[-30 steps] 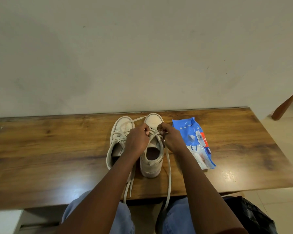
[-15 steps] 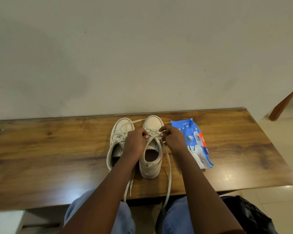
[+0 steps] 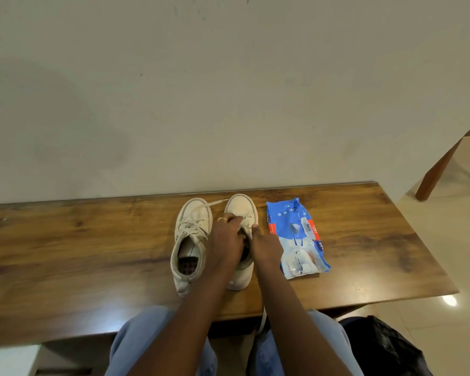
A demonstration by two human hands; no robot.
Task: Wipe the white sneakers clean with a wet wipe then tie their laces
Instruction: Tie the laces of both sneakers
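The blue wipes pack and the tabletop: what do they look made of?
The blue wipes pack looks like thin glossy plastic film: it crinkles and catches light. The table looks like wood or wood-grain laminate, with a smooth sheen: grain streaks and lamp glare show.

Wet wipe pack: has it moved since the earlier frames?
No. Against the table, the wet wipe pack keeps its spot near the far edge; only the view shifted.
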